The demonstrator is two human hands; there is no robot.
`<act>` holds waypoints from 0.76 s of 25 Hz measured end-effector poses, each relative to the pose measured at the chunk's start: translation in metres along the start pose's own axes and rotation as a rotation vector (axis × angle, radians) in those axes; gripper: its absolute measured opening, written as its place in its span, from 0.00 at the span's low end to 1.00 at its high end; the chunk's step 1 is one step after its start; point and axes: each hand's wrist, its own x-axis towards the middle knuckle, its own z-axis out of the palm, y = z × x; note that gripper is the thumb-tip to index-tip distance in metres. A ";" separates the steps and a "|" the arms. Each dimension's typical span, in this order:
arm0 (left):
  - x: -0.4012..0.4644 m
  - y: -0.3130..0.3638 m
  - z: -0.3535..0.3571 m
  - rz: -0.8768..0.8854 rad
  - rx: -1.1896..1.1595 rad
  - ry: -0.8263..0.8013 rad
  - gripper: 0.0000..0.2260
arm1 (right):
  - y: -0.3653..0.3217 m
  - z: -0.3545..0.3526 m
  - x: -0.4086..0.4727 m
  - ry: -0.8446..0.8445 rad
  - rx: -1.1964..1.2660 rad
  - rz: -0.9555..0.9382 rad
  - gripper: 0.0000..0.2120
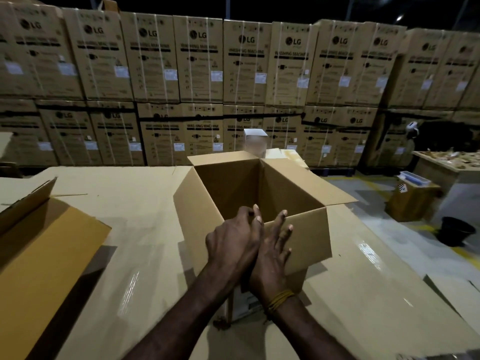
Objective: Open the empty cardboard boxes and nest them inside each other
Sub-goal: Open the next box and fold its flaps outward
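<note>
I am looking into a warehouse: beyond my fingers (281, 216) a wall of stacked washing-machine cartons (197, 61) is standing two tiers high, strapped and labelled. Off to the right of them, a polished concrete floor (389, 229) with yellow lines is gleaming under dim overhead lamps.

Open box (259, 203): matt brown corrugated cardboard. Work surface (130, 255): cardboard under glossy clear tape. Stacked cartons (200, 58), upper frame: printed cardboard, pale strapping. Bucket (455, 231), right: black, seemingly plastic. Floor (405, 245): smooth, slightly shiny.
</note>
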 end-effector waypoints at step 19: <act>-0.046 0.028 0.033 0.043 -0.203 0.164 0.21 | 0.038 -0.041 -0.042 0.009 0.034 -0.016 0.36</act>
